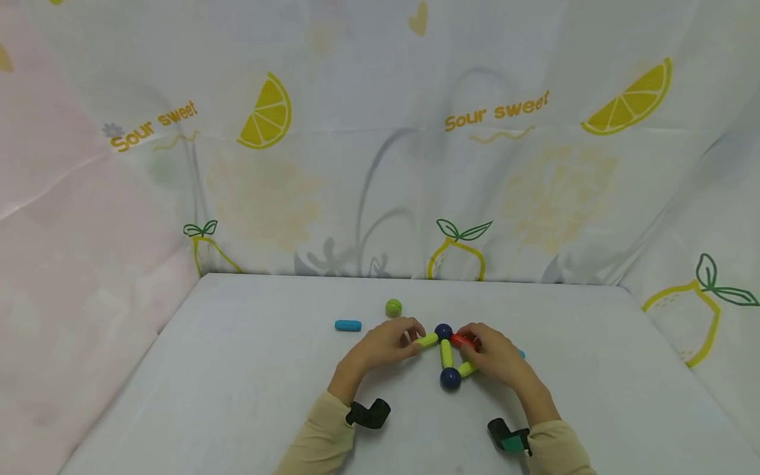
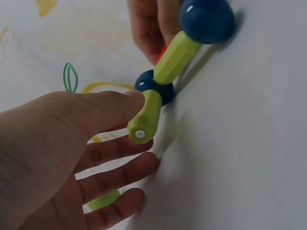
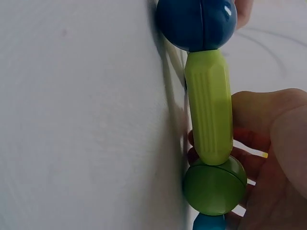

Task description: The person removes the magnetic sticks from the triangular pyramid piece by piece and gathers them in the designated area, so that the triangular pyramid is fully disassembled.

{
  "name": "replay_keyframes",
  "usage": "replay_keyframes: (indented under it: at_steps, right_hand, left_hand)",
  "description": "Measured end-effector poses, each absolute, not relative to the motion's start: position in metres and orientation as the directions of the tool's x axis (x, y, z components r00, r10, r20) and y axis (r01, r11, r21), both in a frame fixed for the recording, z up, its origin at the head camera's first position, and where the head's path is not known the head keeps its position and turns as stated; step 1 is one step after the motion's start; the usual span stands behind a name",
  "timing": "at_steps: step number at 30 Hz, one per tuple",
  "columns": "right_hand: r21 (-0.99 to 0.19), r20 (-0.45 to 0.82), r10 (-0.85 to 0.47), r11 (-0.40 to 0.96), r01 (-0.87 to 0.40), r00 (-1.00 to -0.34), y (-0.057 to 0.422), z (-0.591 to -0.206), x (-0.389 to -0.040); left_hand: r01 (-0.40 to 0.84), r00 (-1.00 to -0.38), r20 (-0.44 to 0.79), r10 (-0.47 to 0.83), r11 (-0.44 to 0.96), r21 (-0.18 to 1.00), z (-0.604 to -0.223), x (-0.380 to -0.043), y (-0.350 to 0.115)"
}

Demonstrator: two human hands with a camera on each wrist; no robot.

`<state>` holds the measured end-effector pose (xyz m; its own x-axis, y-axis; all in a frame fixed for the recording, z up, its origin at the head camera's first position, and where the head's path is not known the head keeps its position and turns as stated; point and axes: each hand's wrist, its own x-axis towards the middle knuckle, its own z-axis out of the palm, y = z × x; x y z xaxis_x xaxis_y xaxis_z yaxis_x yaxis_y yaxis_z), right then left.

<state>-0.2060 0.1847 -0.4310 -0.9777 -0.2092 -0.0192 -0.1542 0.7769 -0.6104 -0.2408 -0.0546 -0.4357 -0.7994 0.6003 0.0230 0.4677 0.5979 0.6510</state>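
Pinched a yellow-green, faceted plastic rod [image 2: 146,117] between thumb and index finger of the left hand [image 1: 386,344]; spread the remaining fingers apart. Held this rod at 8 o'clock of a glossy dark-blue plastic ball [image 1: 443,331]. Gripped a red plastic rod [image 1: 461,340], at 4 o'clock of the same ball, between thumb and fingers of the right hand [image 1: 494,353]. Extended the left hand from 7 o'clock, fingers toward 2 o'clock; extended the right from 5 o'clock, fingers toward 10 o'clock.
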Motion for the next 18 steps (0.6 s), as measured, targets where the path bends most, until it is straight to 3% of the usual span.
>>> replay_keyframes:
  at_steps: [8, 18]
  right_hand:
    - [-0.605, 0.024, -0.241, 0.769, -0.206, -0.970, 0.180, -0.433, -0.208]
    - [-0.601, 0.010, -0.220, 0.778, -0.182, -0.975, 0.170, -0.436, -0.211]
  left_hand:
    - [0.433, -0.855, 0.048, 0.517, 0.660, 0.613, -0.444, -0.235, -0.043]
    - [0.478, -0.837, 0.075, 0.542, 0.658, 0.582, -0.446, -0.237, -0.041]
